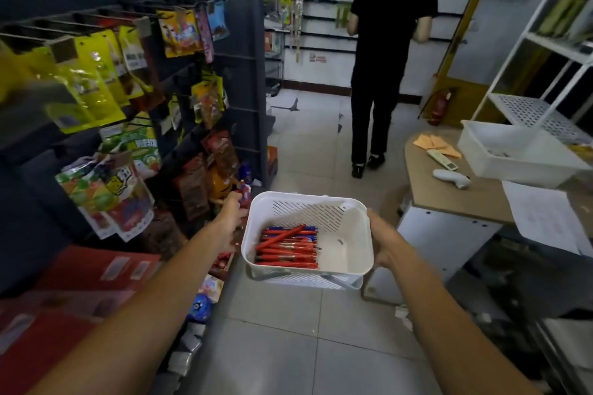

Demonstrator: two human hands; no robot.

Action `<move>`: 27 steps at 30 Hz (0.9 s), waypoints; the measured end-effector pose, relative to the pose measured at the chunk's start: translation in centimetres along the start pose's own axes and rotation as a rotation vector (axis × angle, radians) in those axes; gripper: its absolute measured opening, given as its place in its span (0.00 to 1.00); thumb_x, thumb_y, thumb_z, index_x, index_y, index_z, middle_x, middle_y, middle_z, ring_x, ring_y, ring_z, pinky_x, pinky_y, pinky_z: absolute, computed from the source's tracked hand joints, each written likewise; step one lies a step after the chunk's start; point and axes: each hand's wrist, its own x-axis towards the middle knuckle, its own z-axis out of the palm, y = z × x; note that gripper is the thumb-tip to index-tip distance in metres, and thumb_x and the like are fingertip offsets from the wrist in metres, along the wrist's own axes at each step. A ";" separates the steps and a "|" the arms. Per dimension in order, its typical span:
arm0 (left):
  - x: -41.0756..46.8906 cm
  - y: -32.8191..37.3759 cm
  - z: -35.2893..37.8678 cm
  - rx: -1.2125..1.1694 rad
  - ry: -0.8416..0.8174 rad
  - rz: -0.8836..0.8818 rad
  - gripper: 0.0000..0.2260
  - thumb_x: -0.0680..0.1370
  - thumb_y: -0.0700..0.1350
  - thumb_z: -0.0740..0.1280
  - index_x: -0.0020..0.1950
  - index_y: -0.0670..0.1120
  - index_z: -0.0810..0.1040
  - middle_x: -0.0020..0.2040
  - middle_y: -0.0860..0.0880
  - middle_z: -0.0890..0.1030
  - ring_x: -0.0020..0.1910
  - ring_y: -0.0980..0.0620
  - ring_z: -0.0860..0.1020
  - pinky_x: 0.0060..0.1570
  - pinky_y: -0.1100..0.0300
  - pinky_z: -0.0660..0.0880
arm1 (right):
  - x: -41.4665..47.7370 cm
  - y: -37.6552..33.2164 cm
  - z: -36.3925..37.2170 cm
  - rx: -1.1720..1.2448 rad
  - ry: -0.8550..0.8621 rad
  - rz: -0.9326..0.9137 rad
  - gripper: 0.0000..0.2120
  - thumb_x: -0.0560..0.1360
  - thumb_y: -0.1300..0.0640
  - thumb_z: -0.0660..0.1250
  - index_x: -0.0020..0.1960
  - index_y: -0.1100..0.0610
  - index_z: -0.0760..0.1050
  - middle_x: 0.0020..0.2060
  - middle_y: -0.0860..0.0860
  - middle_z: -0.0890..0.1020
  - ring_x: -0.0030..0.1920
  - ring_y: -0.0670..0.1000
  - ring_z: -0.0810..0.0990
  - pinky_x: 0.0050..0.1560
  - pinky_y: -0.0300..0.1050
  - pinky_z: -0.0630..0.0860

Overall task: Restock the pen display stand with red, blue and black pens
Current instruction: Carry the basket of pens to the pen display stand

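Note:
I carry a white plastic basket [349, 234] in front of me above the tiled floor. Several red pens [285, 253] lie in its left half, with a few blue pens [305, 229] under and behind them. My left hand [231, 221] grips the basket's left wall, its fingers hidden behind the rim. My right hand [383, 242] grips the right wall, thumb along the rim. No pen display stand is in view.
A dark rack of hanging snack bags [134, 125] lines the left side, with red boxes [80, 285] low down. A person in black [385, 51] stands ahead in the aisle. On the right a wooden counter [455, 189] bears a white tray [513, 154] and papers.

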 end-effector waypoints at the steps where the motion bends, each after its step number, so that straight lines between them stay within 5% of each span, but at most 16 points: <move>1: 0.3 0.3 0.9 -0.006 -0.012 -0.004 0.26 0.81 0.59 0.47 0.60 0.44 0.76 0.51 0.43 0.78 0.40 0.47 0.72 0.37 0.57 0.66 | 0.4 -0.4 -0.7 -0.002 -0.001 0.009 0.18 0.78 0.43 0.60 0.38 0.55 0.75 0.38 0.56 0.80 0.39 0.55 0.77 0.44 0.47 0.74; 4: 1.1 1.1 3.3 -0.031 -0.019 -0.007 0.27 0.82 0.60 0.45 0.59 0.44 0.75 0.45 0.44 0.77 0.39 0.48 0.73 0.37 0.57 0.68 | 1.4 -1.4 -2.8 -0.032 0.033 0.017 0.16 0.76 0.43 0.61 0.39 0.54 0.76 0.43 0.58 0.81 0.44 0.57 0.78 0.48 0.49 0.75; 9: 3.8 3.1 6.1 -0.061 0.035 0.005 0.29 0.82 0.61 0.44 0.63 0.43 0.76 0.49 0.47 0.77 0.36 0.49 0.71 0.42 0.57 0.67 | 2.6 -3.4 -5.4 -0.094 0.139 0.064 0.19 0.77 0.46 0.60 0.32 0.55 0.73 0.31 0.54 0.79 0.35 0.53 0.77 0.41 0.45 0.74; 11: 5.3 4.0 6.6 -0.049 0.026 0.009 0.29 0.82 0.60 0.44 0.66 0.43 0.74 0.51 0.48 0.75 0.36 0.49 0.71 0.46 0.54 0.67 | 3.9 -4.6 -5.4 -0.089 0.107 0.047 0.18 0.74 0.42 0.63 0.37 0.55 0.76 0.39 0.55 0.82 0.42 0.55 0.80 0.49 0.49 0.77; 14: 7.4 5.5 6.8 -0.072 0.001 -0.013 0.27 0.82 0.60 0.45 0.55 0.43 0.76 0.38 0.45 0.79 0.32 0.49 0.74 0.33 0.59 0.71 | 6.9 -6.0 -5.4 -0.133 0.090 0.050 0.29 0.62 0.33 0.66 0.52 0.53 0.80 0.54 0.56 0.83 0.57 0.61 0.79 0.62 0.62 0.74; 20: 13.4 9.4 6.8 -0.010 -0.019 0.024 0.21 0.81 0.56 0.51 0.54 0.42 0.74 0.42 0.44 0.77 0.39 0.46 0.73 0.35 0.56 0.68 | 13.4 -8.9 -4.3 -0.108 0.123 0.058 0.32 0.66 0.30 0.67 0.59 0.54 0.80 0.53 0.56 0.85 0.56 0.59 0.83 0.60 0.58 0.77; 25: 19.0 14.2 5.6 -0.061 -0.091 -0.004 0.20 0.80 0.55 0.51 0.48 0.41 0.73 0.27 0.45 0.77 0.30 0.49 0.71 0.33 0.59 0.68 | 18.1 -13.2 -2.2 -0.082 0.140 0.037 0.29 0.70 0.32 0.66 0.58 0.53 0.80 0.51 0.56 0.85 0.56 0.58 0.83 0.60 0.59 0.77; 27: 21.1 15.6 5.3 -0.061 -0.095 -0.002 0.21 0.80 0.56 0.50 0.47 0.42 0.74 0.29 0.45 0.78 0.31 0.48 0.72 0.40 0.57 0.70 | 19.5 -14.7 -1.6 -0.087 0.160 0.037 0.28 0.70 0.32 0.66 0.57 0.53 0.80 0.52 0.56 0.85 0.56 0.59 0.82 0.60 0.59 0.77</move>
